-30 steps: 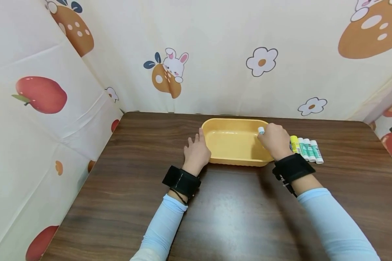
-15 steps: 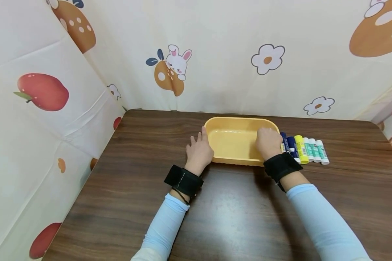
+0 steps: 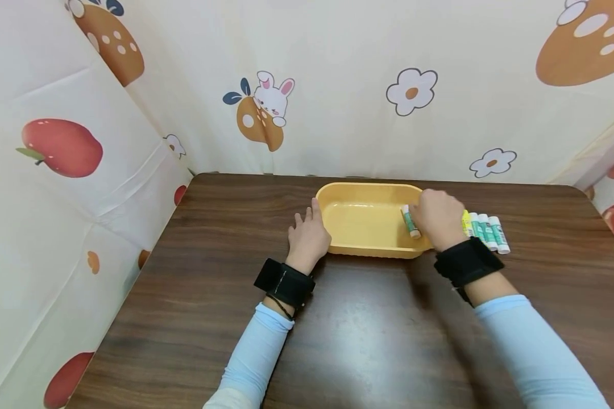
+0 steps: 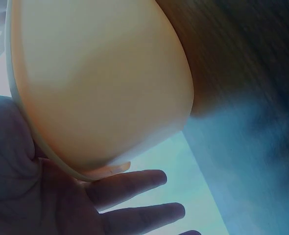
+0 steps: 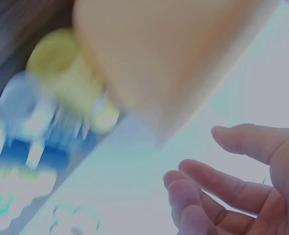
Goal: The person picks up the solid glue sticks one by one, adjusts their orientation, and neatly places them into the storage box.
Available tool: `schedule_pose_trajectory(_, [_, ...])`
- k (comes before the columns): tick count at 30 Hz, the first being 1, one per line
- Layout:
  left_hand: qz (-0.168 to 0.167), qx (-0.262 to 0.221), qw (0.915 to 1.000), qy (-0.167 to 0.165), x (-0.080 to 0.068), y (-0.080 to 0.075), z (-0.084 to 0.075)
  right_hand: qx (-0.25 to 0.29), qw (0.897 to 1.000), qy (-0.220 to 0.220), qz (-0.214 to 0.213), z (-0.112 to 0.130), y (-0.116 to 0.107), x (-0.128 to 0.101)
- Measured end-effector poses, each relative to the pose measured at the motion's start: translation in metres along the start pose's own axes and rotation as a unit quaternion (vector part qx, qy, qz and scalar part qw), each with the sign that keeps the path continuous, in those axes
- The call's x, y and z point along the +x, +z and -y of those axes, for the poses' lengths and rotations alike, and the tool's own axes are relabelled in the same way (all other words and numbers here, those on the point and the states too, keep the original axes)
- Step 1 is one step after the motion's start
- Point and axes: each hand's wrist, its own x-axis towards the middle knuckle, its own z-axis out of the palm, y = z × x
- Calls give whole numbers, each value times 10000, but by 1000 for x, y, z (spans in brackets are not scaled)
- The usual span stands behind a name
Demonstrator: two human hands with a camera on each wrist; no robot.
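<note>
A yellow plastic basin (image 3: 365, 227) sits near the far edge of the table. One glue stick (image 3: 410, 221) with a white cap and green label lies at the right end inside it. My left hand (image 3: 308, 240) rests against the basin's left end; its fingers are straight in the left wrist view, beside the outer wall. My right hand (image 3: 438, 218) is over the basin's right end, holding nothing. In the right wrist view its thumb (image 5: 242, 139) stands apart from the bent fingers. Blue sticks (image 5: 41, 152), blurred there, are hidden behind this hand in the head view.
Right of the basin stands a row of sticks: a yellow one (image 3: 467, 224) and several white-and-green glue sticks (image 3: 490, 233). A printed curtain (image 3: 337, 113) hangs behind the brown wooden table (image 3: 358, 341) and along its left side.
My right hand lowered the glue stick into the basin, let go of it and drew back to the right. The left hand stayed at the basin's left end.
</note>
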Motion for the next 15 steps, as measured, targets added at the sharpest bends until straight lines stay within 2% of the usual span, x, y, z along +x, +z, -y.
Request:
schedule_pose_trajectory(3, [-27,-8,10000,4,1,-1,0,30,9993,264,-279,-23,-21,-6])
schedule_pose_trajectory(6, [32,-39,10000,4,1,-2,0,100,9981,502,-355,-54,-31,-11])
schedule_pose_trajectory(11, [125,-59,9999,-30,0,-3,0,314,9952,918,-93,-110,-28,-25])
schedule_pose_trajectory(15, [152,-96,9998,-53,-2,-3,-2,428,9923,1139,232,-138,-20,-35])
